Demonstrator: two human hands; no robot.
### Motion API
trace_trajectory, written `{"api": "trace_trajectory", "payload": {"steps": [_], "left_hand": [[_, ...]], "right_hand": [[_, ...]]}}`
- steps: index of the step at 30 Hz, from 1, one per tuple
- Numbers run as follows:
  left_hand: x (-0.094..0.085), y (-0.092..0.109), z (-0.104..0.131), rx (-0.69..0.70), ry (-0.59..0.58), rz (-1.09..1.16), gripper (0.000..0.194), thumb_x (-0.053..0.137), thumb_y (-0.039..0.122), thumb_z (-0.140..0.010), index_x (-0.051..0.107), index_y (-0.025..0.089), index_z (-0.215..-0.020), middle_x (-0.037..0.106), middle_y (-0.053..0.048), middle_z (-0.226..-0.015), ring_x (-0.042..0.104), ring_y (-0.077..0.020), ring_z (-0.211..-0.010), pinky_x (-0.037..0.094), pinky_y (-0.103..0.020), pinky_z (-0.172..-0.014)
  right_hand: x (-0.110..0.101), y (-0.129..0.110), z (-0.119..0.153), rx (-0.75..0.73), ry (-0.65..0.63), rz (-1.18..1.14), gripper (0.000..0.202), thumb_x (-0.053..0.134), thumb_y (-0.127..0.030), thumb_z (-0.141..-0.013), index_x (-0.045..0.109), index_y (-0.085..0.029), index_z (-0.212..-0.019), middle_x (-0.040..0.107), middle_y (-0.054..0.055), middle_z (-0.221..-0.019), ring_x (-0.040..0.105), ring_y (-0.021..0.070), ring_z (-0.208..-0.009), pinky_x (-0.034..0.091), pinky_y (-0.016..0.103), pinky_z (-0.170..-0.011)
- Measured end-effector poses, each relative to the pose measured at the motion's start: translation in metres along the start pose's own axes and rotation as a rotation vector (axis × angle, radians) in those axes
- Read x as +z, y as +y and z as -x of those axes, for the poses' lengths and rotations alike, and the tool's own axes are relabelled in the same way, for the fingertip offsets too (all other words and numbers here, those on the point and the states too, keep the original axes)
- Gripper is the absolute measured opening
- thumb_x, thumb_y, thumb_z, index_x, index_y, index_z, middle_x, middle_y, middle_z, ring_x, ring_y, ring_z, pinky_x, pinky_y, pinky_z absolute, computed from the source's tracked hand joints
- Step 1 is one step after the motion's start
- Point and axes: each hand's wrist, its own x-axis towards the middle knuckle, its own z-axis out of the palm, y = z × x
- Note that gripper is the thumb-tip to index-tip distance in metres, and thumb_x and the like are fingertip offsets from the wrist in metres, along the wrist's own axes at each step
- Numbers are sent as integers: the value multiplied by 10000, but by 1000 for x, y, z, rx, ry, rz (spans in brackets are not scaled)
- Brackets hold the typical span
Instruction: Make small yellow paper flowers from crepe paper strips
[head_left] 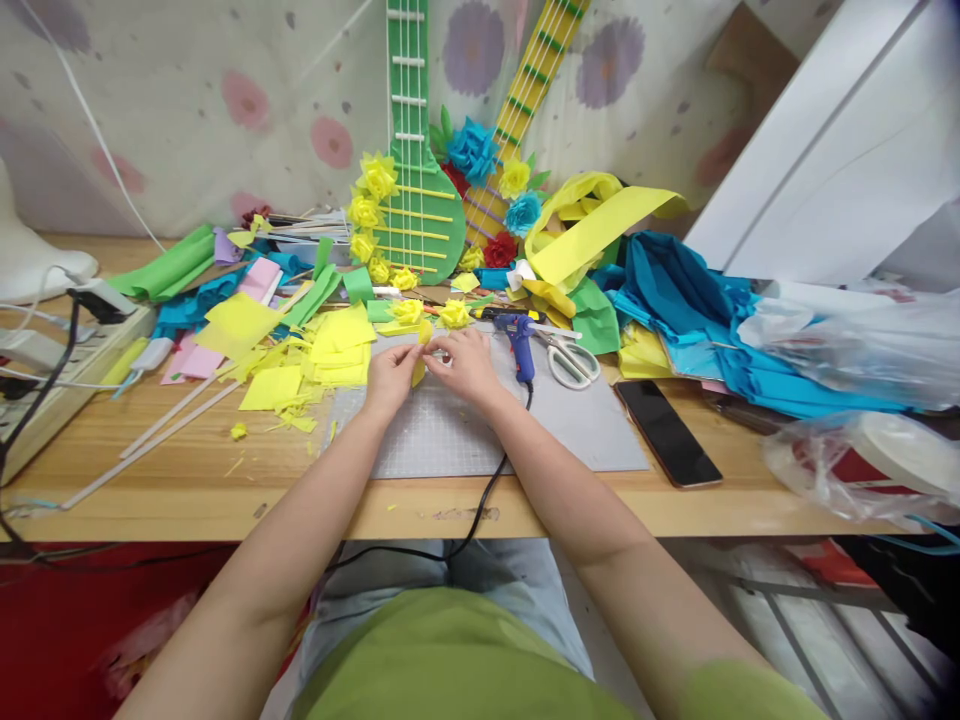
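Over the grey cutting mat point(450, 440), both my hands pinch a small piece of yellow crepe paper point(419, 372). My left hand point(391, 380) grips it from the left with thumb and fingertips. My right hand point(466, 368) meets it from the other side, its fingers closed at the paper's edge. Just behind the hands lie two yellow paper flowers point(454, 314). To the right of my right hand rest a blue glue gun point(517, 345) and a pair of scissors point(574, 362). Cut yellow paper squares point(339, 345) are piled left of my left hand.
A green paper-covered lute shape point(420, 215) and a yellow one point(487, 205) lean on the wall. A phone point(667, 432) lies right of the mat. Blue crepe paper point(690, 290) heaps behind it. A power strip point(75, 370) stands far left; a black cord point(491, 490) crosses the front edge.
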Motion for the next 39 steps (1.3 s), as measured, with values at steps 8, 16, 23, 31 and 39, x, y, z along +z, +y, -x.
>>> {"api": "trace_trajectory", "payload": {"steps": [8, 16, 23, 31, 39], "left_hand": [[2, -6, -1, -74, 75, 108, 274, 588, 407, -709, 696, 158, -753, 674, -13, -679, 594, -144, -643, 477, -252, -622], [6, 11, 4, -232, 40, 383, 227, 635, 360, -676, 660, 140, -729, 649, -15, -604, 635, -173, -658, 509, -295, -633], [4, 17, 6, -268, 31, 401, 275, 653, 387, -656, 637, 122, -725, 674, -61, -687, 651, -194, -720, 513, -308, -649], [0, 21, 4, -371, -74, 446, 428, 662, 519, -609, 631, 123, -769, 682, -86, -745, 655, -183, -690, 493, -263, -575], [1, 15, 1, -356, 8, 393, 269, 739, 309, -541, 641, 121, -706, 662, -41, -628, 641, -178, -647, 488, -266, -566]], "right_hand": [[-3, 3, -2, -53, 54, 53, 290, 396, -345, -876, 620, -207, -1000, 654, 75, -954, 458, 229, -955, 223, 395, -903], [-2, 10, -2, -72, 45, 62, 280, 399, -361, -879, 633, -218, -937, 643, 60, -918, 436, 218, -947, 218, 385, -913], [-1, 20, -4, -73, 63, 90, 285, 415, -369, -874, 658, -227, -922, 624, 66, -886, 418, 228, -977, 243, 370, -893], [1, 19, -5, -47, 21, 57, 299, 408, -363, -876, 670, -226, -915, 627, 68, -877, 437, 220, -942, 261, 363, -873], [2, 20, -5, -58, 15, -15, 304, 418, -396, -873, 667, -233, -937, 627, 63, -894, 433, 217, -969, 265, 365, -885]]}}
